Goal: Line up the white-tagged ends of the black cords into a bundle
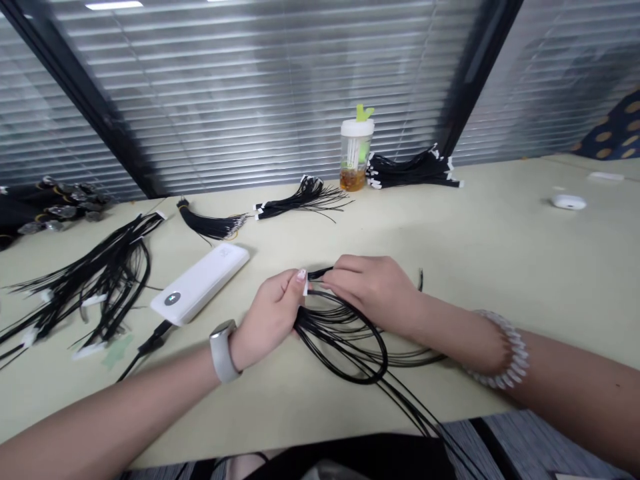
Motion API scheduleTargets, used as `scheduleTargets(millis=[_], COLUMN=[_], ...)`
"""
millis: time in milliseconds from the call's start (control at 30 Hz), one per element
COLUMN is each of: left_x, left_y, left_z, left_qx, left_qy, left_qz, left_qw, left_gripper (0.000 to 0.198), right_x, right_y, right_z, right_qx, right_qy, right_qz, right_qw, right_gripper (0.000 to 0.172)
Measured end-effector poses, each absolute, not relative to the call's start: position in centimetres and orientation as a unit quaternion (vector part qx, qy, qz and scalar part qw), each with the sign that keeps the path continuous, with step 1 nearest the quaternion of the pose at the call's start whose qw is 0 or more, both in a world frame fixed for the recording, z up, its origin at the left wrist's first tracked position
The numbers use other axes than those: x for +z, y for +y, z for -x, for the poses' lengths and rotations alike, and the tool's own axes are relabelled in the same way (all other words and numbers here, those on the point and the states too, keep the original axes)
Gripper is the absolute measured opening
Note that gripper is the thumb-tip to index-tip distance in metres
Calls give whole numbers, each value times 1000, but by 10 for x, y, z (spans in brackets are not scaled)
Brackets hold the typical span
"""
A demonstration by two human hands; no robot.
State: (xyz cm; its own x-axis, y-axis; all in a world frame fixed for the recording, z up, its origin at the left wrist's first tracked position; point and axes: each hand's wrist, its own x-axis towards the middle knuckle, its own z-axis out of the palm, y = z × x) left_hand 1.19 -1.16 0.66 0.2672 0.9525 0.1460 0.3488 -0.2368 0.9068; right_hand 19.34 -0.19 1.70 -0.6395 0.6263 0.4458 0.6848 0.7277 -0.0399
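Observation:
My left hand (274, 308) is closed on a bundle of thin black cables (345, 333) at the middle of the table. A white connector (306, 285) shows at its thumb. From that grip the cables loop to the right, and some hang over the table's front edge. My right hand (373, 287) has its fingers pinched on black wires (320, 273) just right of the connector. Its fingertips are partly hidden, as are the fingers of my left hand under the bundle.
A white power bank (200, 283) with a plugged-in cord lies left. Black cable bundles (107, 267) spread beyond it, with smaller bundles (300, 198) along the back. A lidded cup (356, 157) stands near the blinds, beside another cable stack (415, 168). A white earbud case (569, 202) sits right.

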Motion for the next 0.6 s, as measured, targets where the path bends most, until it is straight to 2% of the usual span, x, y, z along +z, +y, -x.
scheduleTargets(millis=[400,600], left_x=[6,6], left_y=[-9,-9], left_z=[-11,-11], left_qx=[362,353], left_qy=[461,465], left_qz=[-722,-710], left_qw=[368,393], left_gripper=[37,40], right_x=[21,21], right_y=[-10,-12], right_z=[-191,-187], right_qx=[-210,-249], right_qy=[-904,-900], right_qz=[328,331], right_qw=[174,136], right_gripper=[19,17])
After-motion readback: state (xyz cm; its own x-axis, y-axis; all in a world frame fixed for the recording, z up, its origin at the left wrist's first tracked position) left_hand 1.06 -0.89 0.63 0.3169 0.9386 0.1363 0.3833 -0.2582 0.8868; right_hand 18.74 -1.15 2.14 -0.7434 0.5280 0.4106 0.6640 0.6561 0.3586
